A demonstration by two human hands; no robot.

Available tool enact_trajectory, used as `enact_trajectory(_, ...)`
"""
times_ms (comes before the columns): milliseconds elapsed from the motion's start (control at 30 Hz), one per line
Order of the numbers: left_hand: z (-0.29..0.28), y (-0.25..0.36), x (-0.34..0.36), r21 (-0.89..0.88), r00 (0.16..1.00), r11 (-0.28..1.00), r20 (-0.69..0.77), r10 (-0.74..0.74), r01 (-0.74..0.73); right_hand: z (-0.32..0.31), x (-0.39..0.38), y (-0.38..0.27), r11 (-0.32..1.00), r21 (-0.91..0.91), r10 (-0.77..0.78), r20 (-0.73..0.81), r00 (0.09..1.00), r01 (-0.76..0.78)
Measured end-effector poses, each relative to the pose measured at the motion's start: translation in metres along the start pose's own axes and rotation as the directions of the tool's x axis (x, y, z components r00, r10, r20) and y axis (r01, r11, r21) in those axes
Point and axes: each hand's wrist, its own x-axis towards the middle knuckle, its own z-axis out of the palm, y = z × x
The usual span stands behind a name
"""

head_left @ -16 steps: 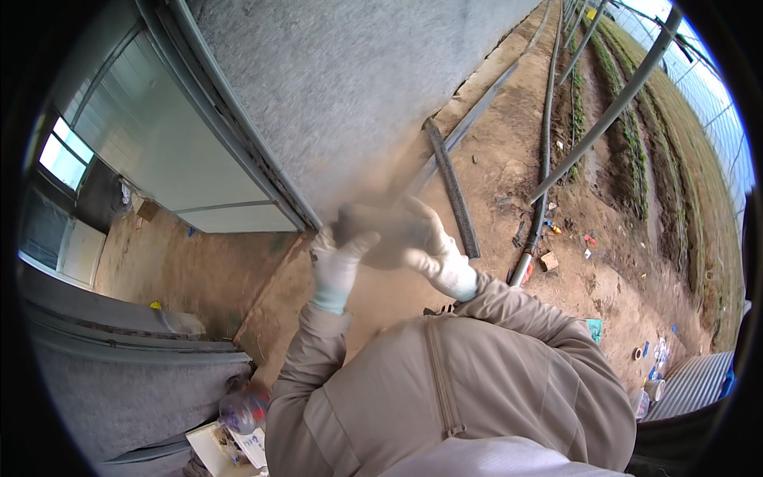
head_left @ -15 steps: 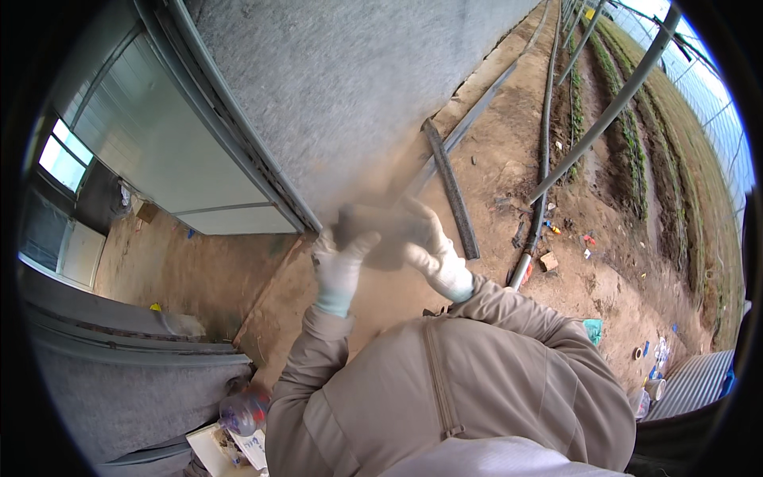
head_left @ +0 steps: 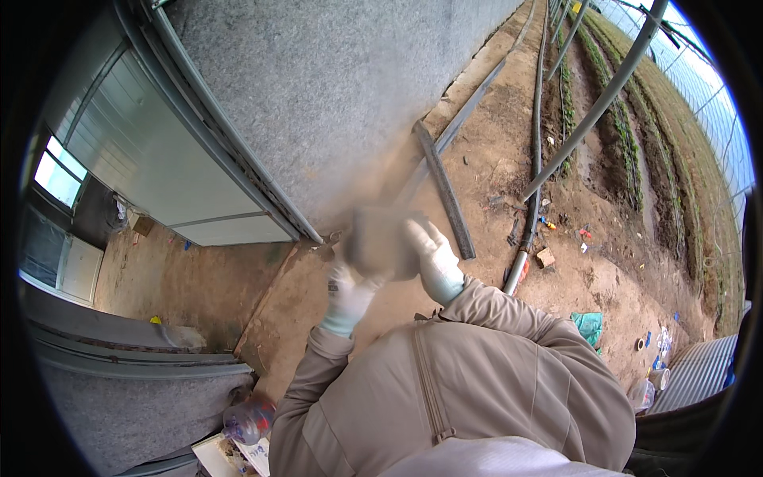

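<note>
My left hand (head_left: 348,294), in a white glove with a pale teal cuff, grips the lower left of a dark grey object (head_left: 377,241) held up in front of my chest. My right hand (head_left: 429,258), in a matching glove, holds that object at its right side, with fingers along the edge. A hazy blur covers the middle of the view, so I cannot make out what the object is. Below both hands is my zipped jacket.
A grey wall (head_left: 318,71) and white panel door (head_left: 191,191) stand ahead-left. Loose strips (head_left: 443,191), a long pipe (head_left: 534,215), a slanted metal post (head_left: 596,111) and litter lie or stand to the right, beside planted rows (head_left: 636,175). A plastic bottle (head_left: 246,421) is at lower left.
My left hand has shifted down and to the right, my right hand slightly left. The held object seems turned, showing a broader face. The surroundings have shifted slightly in view.
</note>
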Motion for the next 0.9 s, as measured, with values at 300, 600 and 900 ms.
enact_trajectory(300, -0.021, -0.005, -0.010, 0.507, 0.962, 0.818, 0.154, 0.224, -0.272, -0.033, 0.008, 0.031, 0.885, 0.045, 0.460, 0.064, 0.885, -0.464)
enact_trajectory(600, -0.002, -0.001, -0.002, 0.392, 0.858, 0.796, 0.427, 0.286, -0.461, -0.054, -0.017, 0.033, 0.796, 0.133, 0.590, 0.048, 0.806, -0.591)
enact_trajectory(900, -0.009, 0.026, 0.010, 0.250, 0.907, 0.895, 0.307, 0.289, -0.370, -0.048, -0.042, -0.006, 0.799, 0.286, 0.427, 0.352, 0.833, -0.530)
